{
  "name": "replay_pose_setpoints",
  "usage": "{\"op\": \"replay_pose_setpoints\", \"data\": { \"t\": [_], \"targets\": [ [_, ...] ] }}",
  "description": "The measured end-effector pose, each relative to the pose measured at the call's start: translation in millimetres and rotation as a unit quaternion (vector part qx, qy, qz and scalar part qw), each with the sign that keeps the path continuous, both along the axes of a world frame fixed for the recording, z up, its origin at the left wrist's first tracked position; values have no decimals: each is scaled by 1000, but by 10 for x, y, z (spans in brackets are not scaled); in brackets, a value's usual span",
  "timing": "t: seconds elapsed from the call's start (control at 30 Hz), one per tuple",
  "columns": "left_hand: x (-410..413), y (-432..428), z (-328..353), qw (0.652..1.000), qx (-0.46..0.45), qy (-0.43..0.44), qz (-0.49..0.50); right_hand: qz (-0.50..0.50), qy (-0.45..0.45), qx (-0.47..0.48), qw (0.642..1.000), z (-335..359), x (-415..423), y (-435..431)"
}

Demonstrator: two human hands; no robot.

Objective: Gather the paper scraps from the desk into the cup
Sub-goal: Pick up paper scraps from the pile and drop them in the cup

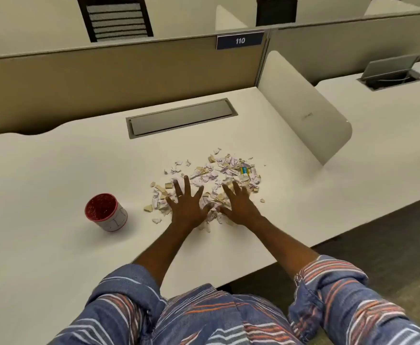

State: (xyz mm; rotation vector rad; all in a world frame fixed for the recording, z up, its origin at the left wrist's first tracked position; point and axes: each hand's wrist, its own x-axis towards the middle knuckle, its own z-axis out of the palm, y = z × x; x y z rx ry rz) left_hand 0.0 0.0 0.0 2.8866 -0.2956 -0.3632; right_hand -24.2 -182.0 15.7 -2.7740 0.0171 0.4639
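Pressing flat on the paper scraps (219, 170) with the left hand (186, 207) and right hand (239, 205), fingers straight and splayed, gripping nothing. Lying mid-desk (54, 170) as a ragged heap of small torn white and tan flakes, partly hiding under both palms. Standing apart toward the left edge as a round white cup (105, 212), red-rimmed, its speckled inside proving hard to read.

My left hand (186, 207) and right hand (240, 207) lie over the near paper scraps (219, 170), hiding those beneath. The marking on the cup (111, 220) is too blurred for me to read. The top edge crops the slatted chair back (115, 21).
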Motion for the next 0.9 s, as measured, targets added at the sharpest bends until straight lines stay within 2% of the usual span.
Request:
{"op": "replay_pose_setpoints", "data": {
  "t": [0.1,0.23,0.4,0.47,0.67,0.77,0.9],
  "targets": [
    [-54,-63,-66,999,-6,43,-14,35,18,11,999,-67,3,-7],
    [-119,-138,-174,998,15,44,-36,115,-30,-12,993,-158,-9,26],
    [-221,-211,-230,998,-44,51,-6,128,-49,4,991,-194,-34,3],
    [-262,-232,-237,997,-65,33,-3,120,-54,27,991,-190,-28,-36],
    [-241,-284,-177,998,-43,-30,-34,174,-87,-16,981,-151,55,-137],
    [-232,-313,-164,998,-58,-32,-20,159,-107,30,981,-114,82,-137],
    [-247,-297,-169,982,-160,-64,72,80,-141,108,981,-63,132,-129]
  ]
}}
